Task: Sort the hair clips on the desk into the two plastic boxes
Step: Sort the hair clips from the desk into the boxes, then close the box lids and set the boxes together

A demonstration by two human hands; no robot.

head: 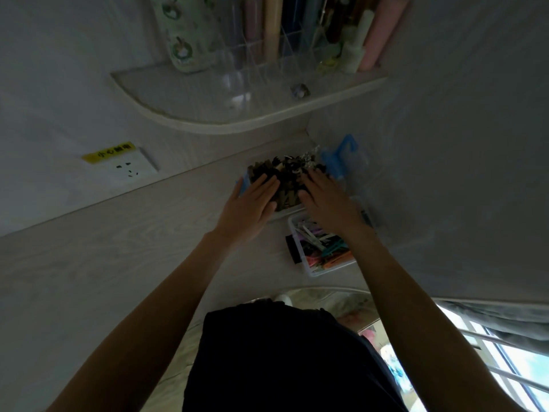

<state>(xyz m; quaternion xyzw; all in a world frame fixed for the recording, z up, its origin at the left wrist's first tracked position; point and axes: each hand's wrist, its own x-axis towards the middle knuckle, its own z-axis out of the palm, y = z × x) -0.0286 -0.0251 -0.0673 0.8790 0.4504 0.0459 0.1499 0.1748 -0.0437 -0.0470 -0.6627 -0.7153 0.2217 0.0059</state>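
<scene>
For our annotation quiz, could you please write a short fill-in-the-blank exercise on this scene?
1. Both hands rest on the heaped ____-coloured clips in the far box.
2. The near box holds ____ clips.
3. The wall socket bears a ____ label.

Missing words: dark; colourful; yellow
</scene>
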